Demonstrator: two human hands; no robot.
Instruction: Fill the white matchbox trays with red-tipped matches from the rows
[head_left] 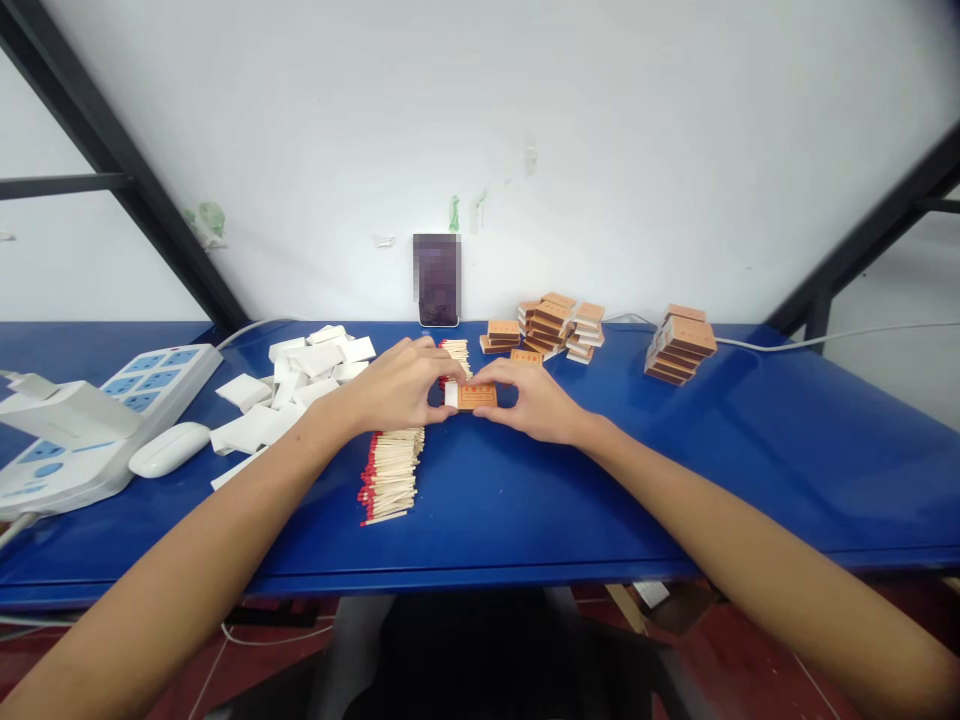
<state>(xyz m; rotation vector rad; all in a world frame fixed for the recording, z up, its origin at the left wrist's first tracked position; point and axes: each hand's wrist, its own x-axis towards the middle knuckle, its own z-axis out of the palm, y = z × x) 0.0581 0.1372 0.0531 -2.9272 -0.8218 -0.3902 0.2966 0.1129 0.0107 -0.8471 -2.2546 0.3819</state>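
An orange matchbox (475,396) with its white tray showing at the left end rests on the blue table (675,480). My left hand (397,385) and my right hand (525,398) both close on it from either side, fingers curled and pinching. A row of red-tipped matches (388,476) lies just below my left hand. More matches (454,352) show behind the fingers.
White inner trays (300,385) are heaped at the left. Stacks of orange matchboxes (551,325) and another stack (679,345) stand at the back right. A power strip (90,420), a white mouse-like case (169,448) and a phone (436,280) against the wall are also here.
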